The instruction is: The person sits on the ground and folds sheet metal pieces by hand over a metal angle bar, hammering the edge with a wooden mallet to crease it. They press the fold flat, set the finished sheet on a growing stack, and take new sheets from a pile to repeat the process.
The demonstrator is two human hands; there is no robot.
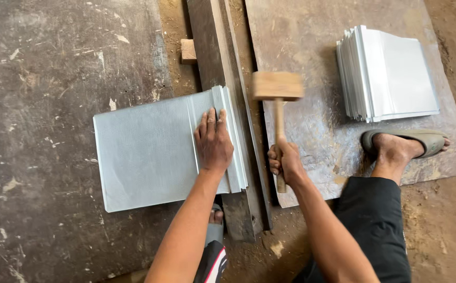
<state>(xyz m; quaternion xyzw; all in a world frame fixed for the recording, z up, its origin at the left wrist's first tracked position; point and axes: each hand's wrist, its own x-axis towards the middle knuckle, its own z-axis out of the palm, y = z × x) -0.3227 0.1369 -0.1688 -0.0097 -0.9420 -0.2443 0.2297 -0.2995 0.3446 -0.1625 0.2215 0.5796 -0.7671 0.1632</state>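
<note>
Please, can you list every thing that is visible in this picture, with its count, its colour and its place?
metal sheet: one, silver-grey, flat on the floor at centre left, its folded edge on the bar
steel bar: one, dark, long, running up the middle
wooden mallet: one, light brown, raised right of the bar
stack of metal sheets: one, silver-grey, upper right
wooden block: one, light brown, top, left of the bar
base plate: one, rusty brown, right
sandals: two, grey-green, one right, one under the left arm
left hand: pressing the sheet
right hand: grip on the mallet handle
</note>
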